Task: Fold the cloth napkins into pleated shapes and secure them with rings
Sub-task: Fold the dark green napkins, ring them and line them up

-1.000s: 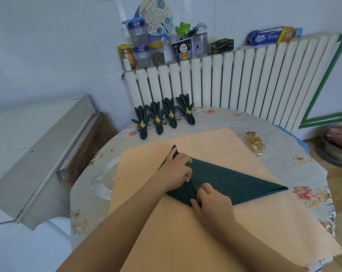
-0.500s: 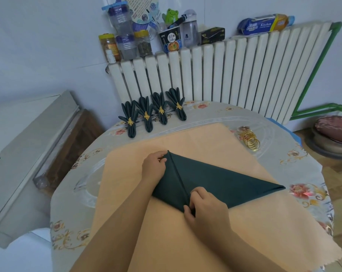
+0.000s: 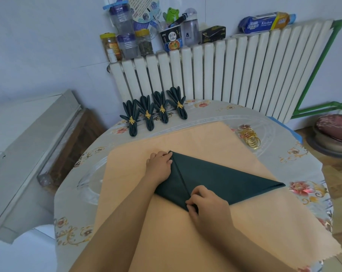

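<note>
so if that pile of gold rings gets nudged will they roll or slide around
Probably they would scatter rather than move as one: the gold rings lie loose and overlapping, nothing binding them. Some lean on edge, so those may roll. The glossy table cover under them looks slick, so the flat ones would likely slide.

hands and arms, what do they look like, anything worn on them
Both arms are bare right to the bottom edge of the head view, with no sleeves showing. The left hand and right hand wear no gloves, and no rings, watch or bracelets are visible.
</note>
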Motion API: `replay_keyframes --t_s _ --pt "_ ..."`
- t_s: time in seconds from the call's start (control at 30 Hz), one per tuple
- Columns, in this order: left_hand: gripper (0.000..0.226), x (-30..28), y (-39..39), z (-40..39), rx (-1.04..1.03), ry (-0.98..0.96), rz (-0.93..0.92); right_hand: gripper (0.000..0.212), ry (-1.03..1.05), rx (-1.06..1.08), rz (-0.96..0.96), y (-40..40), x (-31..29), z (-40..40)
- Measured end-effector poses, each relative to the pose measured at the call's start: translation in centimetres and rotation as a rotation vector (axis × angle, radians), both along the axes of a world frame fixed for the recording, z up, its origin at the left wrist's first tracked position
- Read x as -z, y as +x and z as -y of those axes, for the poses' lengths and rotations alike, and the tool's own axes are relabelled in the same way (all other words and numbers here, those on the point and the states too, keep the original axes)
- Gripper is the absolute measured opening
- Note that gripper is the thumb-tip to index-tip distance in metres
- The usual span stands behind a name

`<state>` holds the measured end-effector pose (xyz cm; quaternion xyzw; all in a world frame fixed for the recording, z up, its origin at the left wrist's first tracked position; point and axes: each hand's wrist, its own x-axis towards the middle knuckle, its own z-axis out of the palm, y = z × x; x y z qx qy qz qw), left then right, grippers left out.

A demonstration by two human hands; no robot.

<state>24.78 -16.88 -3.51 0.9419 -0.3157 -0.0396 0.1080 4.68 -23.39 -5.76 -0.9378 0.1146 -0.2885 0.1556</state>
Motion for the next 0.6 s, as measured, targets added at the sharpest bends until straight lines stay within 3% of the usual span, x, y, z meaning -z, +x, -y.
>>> replay_keyframes --t_s 0.17,0.23,0.33,0.53,0.6 --pt "0.027 -1.2 -5.3 -1.4 0.111 -0.290 0.202 0.012 0.043 -0.034 -0.041 -0.6 0.1 0.2" --pt "0.021 -1.0 -8.1 -2.4 0.259 -0.353 0.055 0.008 0.059 -0.034 -0.044 -0.9 -0.1 0.0" --pt "0.022 -0.7 -10.7 -3.5 0.326 -0.313 -0.214 0.005 0.138 -0.033 -0.065 -1.0 -0.1 0.0" --pt "0.018 -0.6 -11.8 -4.2 0.344 -0.240 -0.120 0.017 0.444 -0.167 -0.184 -2.1 -2.0 1.9" --pt "0.021 -0.8 -12.6 -4.1 0.339 -0.199 -0.070 0.018 0.415 -0.199 -0.174 -3.3 -2.5 3.4"
